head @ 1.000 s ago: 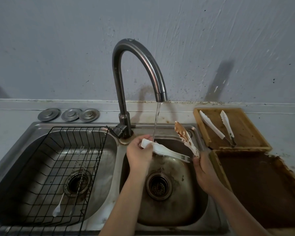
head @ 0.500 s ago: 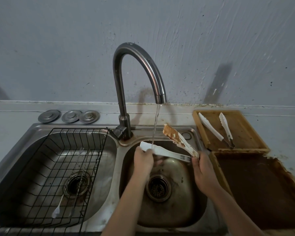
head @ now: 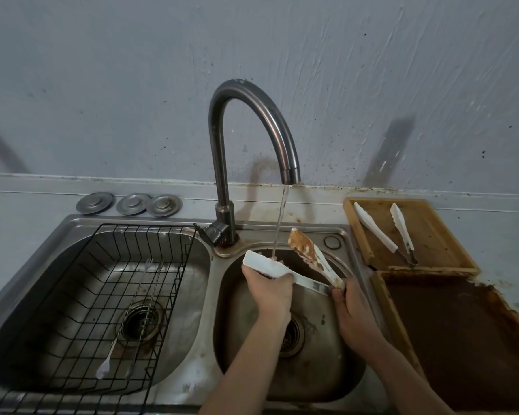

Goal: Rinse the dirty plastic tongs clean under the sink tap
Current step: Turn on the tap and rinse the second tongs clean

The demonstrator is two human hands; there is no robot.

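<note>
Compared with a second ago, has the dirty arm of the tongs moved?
Yes. The dirty arm of the tongs has swung left, nearer the water stream from the tap, but is not yet under it.

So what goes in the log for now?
left hand grips tongs | right hand holds hinge | tap running | upper arm dirty

Dim, sharp picture; wide-angle bending at edges.

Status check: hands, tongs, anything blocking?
Left hand grips tongs arm under stream; right hand holds hinge. Other arm brown-smeared. Nothing blocking.
</note>
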